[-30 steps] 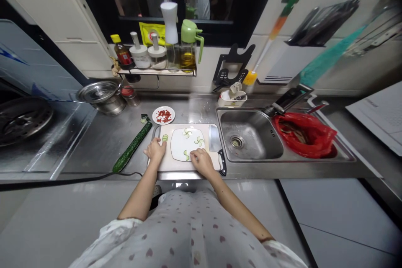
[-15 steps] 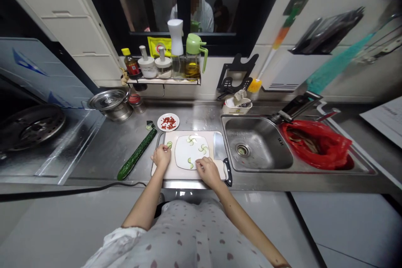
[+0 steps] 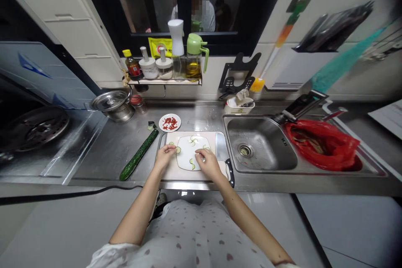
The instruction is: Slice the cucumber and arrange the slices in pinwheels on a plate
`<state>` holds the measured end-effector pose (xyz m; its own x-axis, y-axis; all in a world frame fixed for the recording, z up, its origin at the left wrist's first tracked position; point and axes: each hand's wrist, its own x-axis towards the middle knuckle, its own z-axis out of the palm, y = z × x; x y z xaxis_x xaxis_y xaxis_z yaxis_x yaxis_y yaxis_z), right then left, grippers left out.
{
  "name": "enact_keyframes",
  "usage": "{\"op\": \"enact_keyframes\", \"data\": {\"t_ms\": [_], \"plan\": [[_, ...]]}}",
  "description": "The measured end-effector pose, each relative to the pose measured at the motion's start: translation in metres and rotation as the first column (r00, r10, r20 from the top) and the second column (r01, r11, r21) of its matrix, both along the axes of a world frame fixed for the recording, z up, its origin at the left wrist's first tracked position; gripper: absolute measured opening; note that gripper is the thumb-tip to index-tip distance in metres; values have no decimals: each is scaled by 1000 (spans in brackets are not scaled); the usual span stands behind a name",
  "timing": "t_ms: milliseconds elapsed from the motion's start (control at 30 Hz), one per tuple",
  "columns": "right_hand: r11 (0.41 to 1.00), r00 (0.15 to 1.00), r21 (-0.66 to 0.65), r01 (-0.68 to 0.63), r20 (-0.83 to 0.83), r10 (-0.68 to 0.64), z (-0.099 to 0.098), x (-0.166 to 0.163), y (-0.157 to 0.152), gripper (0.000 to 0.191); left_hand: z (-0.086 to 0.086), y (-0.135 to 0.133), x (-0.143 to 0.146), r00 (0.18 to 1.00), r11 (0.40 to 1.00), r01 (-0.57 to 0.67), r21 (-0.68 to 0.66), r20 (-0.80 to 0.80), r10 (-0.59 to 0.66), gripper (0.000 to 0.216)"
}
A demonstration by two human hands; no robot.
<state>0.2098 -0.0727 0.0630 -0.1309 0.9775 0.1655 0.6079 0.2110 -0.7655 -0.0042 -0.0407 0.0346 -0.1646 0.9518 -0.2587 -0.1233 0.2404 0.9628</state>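
2 plts, 1 knf

Wht. garment w/ sm. dull-mauve hearts, pale vert. strip down ctr.; loose wht. sleeves nr. elbows.

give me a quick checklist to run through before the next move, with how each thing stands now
1. Left hand has a cucumber slice at its fingertips: ok.
2. Right hand free of slices: cannot tell, its curled fingers hide what may be between them.
3. Square white plate resting on the cutting board: ok.
4. Knife laid down, in neither hand: ok.
5. Knife handle well away from the right wrist: not ok, it lies close beside it.
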Motion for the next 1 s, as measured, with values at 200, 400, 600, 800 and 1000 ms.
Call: {"op": "enact_keyframes", "data": {"t_ms": [200,400,600,800,1000], "plan": [[994,963,-100,-41,-268,13,10,-24,11,19,26,-9,18,991,988,136,79,-21,-135,26],[991,952,-112,-71,-305,34,12,-28,18,12,33,-11,27,976,971,216,99,-56,-212,25],[988,930,-143,-52,-369,-4,13,-27,22,12,33,-12,29,986,986,144,87,-97,-135,33],[995,933,-87,-42,-359,8,17,-26,19,15,41,-18,32,952,936,278,-213,191,-240,52],[995,930,-69,-68,-365,38,16,-23,15,14,44,-20,33,884,913,323,-250,423,-197,46]]}}
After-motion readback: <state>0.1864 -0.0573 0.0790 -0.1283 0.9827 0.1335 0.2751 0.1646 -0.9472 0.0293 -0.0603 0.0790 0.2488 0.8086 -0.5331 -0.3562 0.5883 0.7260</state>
